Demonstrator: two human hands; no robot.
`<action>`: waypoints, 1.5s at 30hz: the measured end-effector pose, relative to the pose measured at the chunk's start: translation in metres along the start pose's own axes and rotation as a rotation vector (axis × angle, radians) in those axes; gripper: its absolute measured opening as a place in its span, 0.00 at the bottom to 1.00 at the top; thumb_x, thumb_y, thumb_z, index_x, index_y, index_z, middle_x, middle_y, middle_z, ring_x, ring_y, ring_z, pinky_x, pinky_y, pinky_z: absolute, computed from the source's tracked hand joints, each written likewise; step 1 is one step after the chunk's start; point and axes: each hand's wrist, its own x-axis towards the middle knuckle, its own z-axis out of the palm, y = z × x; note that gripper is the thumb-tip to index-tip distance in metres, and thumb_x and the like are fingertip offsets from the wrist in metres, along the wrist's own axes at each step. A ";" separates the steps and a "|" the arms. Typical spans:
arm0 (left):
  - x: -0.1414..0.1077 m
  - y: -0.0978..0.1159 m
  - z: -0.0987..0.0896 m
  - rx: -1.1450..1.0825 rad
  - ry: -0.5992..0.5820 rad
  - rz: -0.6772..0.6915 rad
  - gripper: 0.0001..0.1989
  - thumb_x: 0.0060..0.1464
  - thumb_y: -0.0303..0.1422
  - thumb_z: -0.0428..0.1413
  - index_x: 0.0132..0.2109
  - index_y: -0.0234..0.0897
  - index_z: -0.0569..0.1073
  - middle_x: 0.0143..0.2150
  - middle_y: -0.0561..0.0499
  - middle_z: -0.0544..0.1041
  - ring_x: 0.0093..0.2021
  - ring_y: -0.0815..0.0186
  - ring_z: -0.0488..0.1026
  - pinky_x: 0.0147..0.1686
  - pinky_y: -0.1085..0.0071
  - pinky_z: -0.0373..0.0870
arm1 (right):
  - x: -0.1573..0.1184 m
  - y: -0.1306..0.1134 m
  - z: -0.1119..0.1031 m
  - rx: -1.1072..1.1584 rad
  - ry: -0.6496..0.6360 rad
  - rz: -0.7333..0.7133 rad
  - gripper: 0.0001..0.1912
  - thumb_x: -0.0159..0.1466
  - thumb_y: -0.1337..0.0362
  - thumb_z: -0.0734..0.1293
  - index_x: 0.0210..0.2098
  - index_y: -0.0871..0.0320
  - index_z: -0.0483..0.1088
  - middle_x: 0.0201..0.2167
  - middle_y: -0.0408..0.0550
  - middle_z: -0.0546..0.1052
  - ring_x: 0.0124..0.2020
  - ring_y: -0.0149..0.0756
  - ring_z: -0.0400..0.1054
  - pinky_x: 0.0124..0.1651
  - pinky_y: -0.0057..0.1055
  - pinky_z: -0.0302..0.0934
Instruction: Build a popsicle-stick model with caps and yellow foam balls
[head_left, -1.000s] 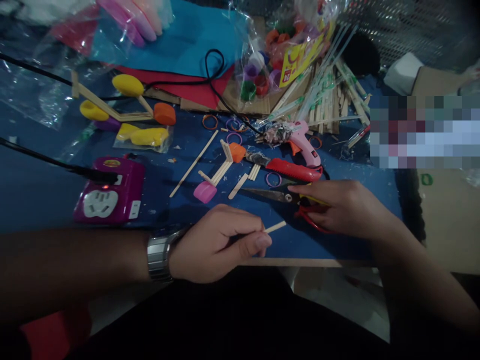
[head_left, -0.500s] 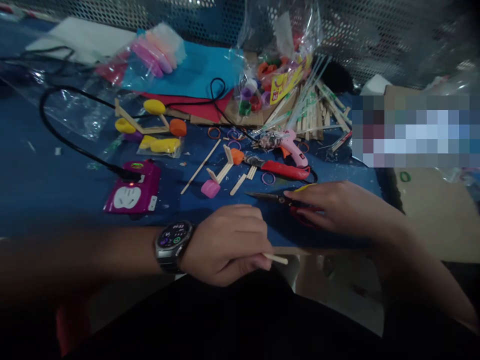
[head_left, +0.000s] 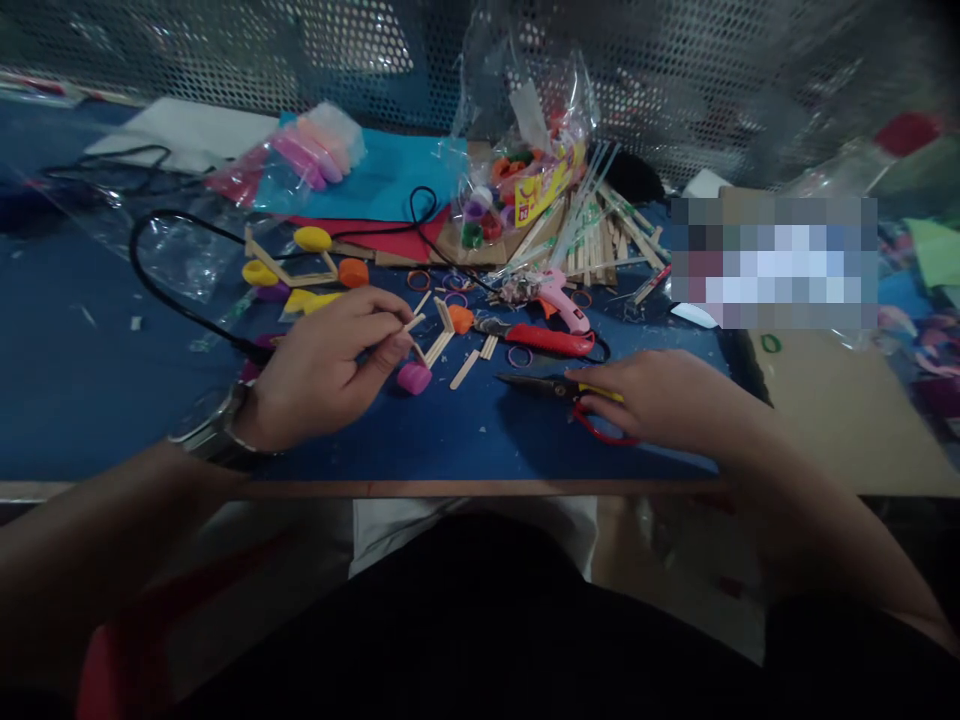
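My left hand (head_left: 330,365) is closed, with a short wooden stick (head_left: 415,322) pinched between thumb and fingers. It hovers over the blue table beside a small frame of craft sticks (head_left: 441,345) with a pink cap (head_left: 414,377) and an orange cap (head_left: 460,319) at its ends. My right hand (head_left: 664,395) is closed round the yellow and red handles of a pair of scissors (head_left: 551,387), which rests low over the table with its blades pointing left. Short cut stick pieces (head_left: 465,370) lie between the hands.
Behind lie a red-handled cutter (head_left: 551,339), a pink glue gun (head_left: 564,302) with a black cable, and a pile of craft sticks (head_left: 596,245). A bag of coloured caps (head_left: 487,205) stands at the back. Cardboard (head_left: 817,400) covers the right side.
My left hand has moved up and left from the table's front edge, carrying the stick over the table, and now covers most of the purple socket box. My right hand stays at the scissors.
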 end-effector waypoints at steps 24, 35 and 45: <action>0.000 -0.002 0.007 -0.224 0.032 0.036 0.14 0.81 0.35 0.58 0.45 0.45 0.87 0.48 0.51 0.92 0.49 0.62 0.89 0.47 0.65 0.83 | 0.018 0.007 -0.013 -0.039 0.207 0.126 0.20 0.80 0.50 0.66 0.60 0.50 0.86 0.42 0.51 0.92 0.37 0.49 0.84 0.34 0.38 0.56; -0.001 0.004 0.004 -0.367 -0.010 0.012 0.14 0.82 0.36 0.59 0.47 0.42 0.88 0.48 0.54 0.91 0.52 0.62 0.89 0.52 0.63 0.84 | 0.032 0.022 0.008 0.178 0.349 0.009 0.19 0.81 0.56 0.67 0.61 0.55 0.86 0.49 0.54 0.92 0.49 0.50 0.86 0.49 0.40 0.70; 0.006 0.060 0.009 -0.502 -0.064 -0.030 0.15 0.82 0.34 0.58 0.45 0.43 0.88 0.46 0.49 0.92 0.53 0.61 0.90 0.54 0.66 0.87 | 0.043 0.012 0.022 0.258 0.395 -0.174 0.20 0.83 0.57 0.64 0.61 0.58 0.85 0.54 0.61 0.87 0.57 0.54 0.82 0.60 0.46 0.75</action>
